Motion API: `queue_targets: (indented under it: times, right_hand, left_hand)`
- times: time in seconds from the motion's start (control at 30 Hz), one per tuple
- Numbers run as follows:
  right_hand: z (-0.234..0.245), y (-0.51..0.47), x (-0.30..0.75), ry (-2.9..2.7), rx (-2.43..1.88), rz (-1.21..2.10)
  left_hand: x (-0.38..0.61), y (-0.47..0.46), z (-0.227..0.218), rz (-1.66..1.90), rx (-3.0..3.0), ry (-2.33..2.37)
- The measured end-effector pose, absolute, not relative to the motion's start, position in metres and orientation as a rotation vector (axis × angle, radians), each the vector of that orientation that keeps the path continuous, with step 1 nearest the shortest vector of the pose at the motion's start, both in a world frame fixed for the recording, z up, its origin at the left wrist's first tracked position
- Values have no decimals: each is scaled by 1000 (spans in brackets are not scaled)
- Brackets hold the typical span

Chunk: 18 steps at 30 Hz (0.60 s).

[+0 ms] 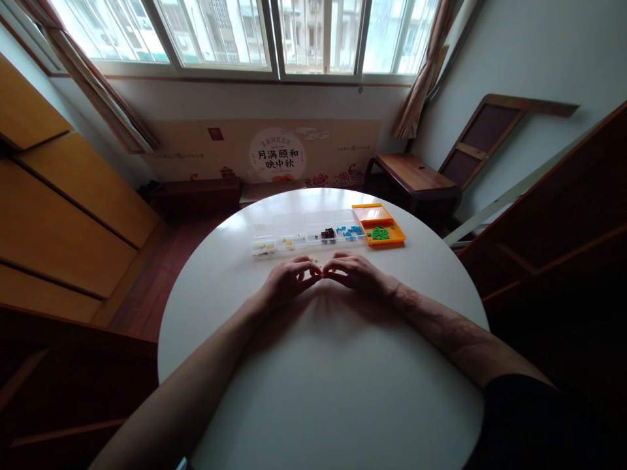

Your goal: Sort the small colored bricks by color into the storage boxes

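Observation:
My left hand [290, 279] and my right hand [356, 271] rest on the round white table [323, 365], fingertips meeting at the middle in a pinch. What they pinch is too small to make out. Just beyond them lies a row of clear compartment trays [289, 230] holding small yellow pieces [288, 245], dark red pieces [328, 233] and blue pieces [351, 231]. At the row's right end an orange tray [378, 225] holds green pieces [379, 234].
Wooden cabinets [63, 215] stand to the left. A low wooden bench [414, 176] and a leaning wooden frame [490, 134] are at the back right. Windows with curtains [274, 32] run along the far wall above a printed board [277, 156].

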State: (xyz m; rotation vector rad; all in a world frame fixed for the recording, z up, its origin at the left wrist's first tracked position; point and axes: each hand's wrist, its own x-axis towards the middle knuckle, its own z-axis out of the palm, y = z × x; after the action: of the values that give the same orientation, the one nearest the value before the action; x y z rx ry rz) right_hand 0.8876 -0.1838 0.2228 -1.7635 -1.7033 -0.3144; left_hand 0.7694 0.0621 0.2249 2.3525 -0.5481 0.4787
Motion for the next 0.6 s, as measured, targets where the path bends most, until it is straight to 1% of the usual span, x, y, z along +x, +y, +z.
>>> queue_targets:
  times: [0.23,0.6]
  right_hand:
    - [222,-183,887,-1700,-1762,-337]
    - [220,-184,888,-1675,-1785,-348]
  left_hand:
    - [767,56,232,535,2372,-504]
    - [767,57,231,555,2391,-518]
